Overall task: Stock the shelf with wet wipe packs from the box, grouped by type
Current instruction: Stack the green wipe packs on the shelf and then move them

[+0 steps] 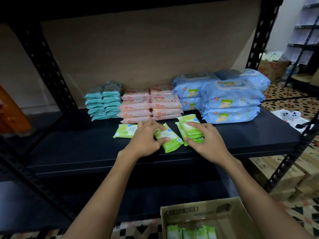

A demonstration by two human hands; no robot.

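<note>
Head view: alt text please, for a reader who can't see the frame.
Both hands arrange green wipe packs at the front of a black shelf: the left hand grips one green pack, the right hand holds a small green stack. Behind stand teal stacks, pink stacks and blue stacks; a cardboard box below holds more green packs.

Both bare forearms extend forward, converging. Left hand point(146, 138), palm down, pinches a green pack point(168, 137) between thumb and fingers; right hand point(206, 138) grips a green stack point(189, 129).

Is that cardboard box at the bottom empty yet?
Not empty: the cardboard box is open-topped, with green wipe packs showing inside.
</note>
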